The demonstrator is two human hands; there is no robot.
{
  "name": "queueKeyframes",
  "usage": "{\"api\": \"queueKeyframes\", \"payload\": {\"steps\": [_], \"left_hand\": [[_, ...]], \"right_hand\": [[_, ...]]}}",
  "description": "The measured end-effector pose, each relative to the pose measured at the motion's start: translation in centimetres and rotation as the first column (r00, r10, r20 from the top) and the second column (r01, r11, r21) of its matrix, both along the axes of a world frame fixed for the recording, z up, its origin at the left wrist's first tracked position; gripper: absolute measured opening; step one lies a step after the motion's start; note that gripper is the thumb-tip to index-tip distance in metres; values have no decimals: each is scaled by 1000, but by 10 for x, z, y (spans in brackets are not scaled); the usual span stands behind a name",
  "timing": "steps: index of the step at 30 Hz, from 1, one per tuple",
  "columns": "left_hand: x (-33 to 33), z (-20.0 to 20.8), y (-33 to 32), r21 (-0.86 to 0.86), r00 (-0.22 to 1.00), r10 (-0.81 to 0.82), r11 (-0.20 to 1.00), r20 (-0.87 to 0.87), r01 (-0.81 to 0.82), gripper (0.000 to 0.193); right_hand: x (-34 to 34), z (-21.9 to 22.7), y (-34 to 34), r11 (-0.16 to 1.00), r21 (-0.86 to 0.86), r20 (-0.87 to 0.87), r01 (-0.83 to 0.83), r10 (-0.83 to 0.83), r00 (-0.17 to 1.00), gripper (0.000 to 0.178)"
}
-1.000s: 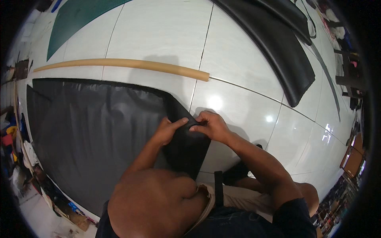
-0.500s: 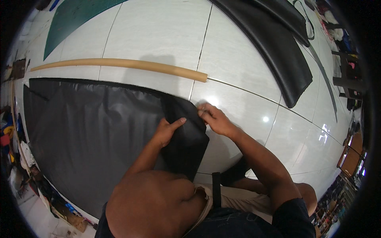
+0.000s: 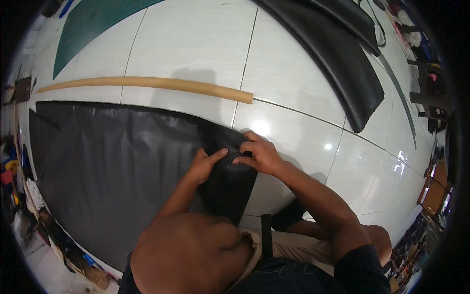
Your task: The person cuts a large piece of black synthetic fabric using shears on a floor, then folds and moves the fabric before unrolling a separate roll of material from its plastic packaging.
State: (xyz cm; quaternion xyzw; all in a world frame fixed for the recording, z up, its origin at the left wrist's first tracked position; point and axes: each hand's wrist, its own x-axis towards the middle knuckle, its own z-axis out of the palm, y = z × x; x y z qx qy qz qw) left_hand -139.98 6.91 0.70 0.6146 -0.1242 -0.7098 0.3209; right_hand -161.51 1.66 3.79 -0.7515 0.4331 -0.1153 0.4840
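A large black sheet [image 3: 117,166], apparently leatherette or a similar smooth material, lies spread on the floor to my left and in front of me. Its right end forms a darker folded strip [image 3: 223,188]. My left hand [image 3: 203,166] grips the sheet at this strip, thumb stretched over the top and the other fingers mostly hidden. At the sheet's far right edge, my right hand [image 3: 262,154] curls around the material, with the thumb over the black surface and the fingertips at the border.
Beyond the sheet lies a long tan tube [image 3: 161,84] on the white tiled floor [image 3: 293,105]. A green mat [image 3: 93,29] is at the far left. Black rolled material [image 3: 338,63] and a thin dark strip [image 3: 399,90] lie at the far right. Assorted clutter lines both sides.
My right hand has shifted left and slightly nearer, from a pinch at the sheet's edge to a wider grip over it. The right edge has moved a little. My left hand stays nearly still.
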Motion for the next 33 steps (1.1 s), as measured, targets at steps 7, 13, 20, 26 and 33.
{"api": "queueKeyframes", "payload": {"steps": [7,13,20,26,33], "left_hand": [[-3,18,-8,-23,993,-17,1000,-117,14,44],[1,12,-5,-16,997,-18,1000,-72,17,40],[-3,11,-6,-29,991,-23,999,-130,19,39],[0,9,-4,-19,995,-15,1000,-96,13,39],[-3,23,-9,-9,989,-18,1000,-144,16,36]], "right_hand": [[-13,-10,-8,990,136,81,24,-35,996,28],[-7,10,-14,922,262,141,285,-329,934,58],[1,13,-7,963,-267,-25,-40,34,999,41],[0,-1,-7,968,-251,74,-21,41,996,27],[-14,-8,-18,975,-209,92,-77,98,991,19]]}}
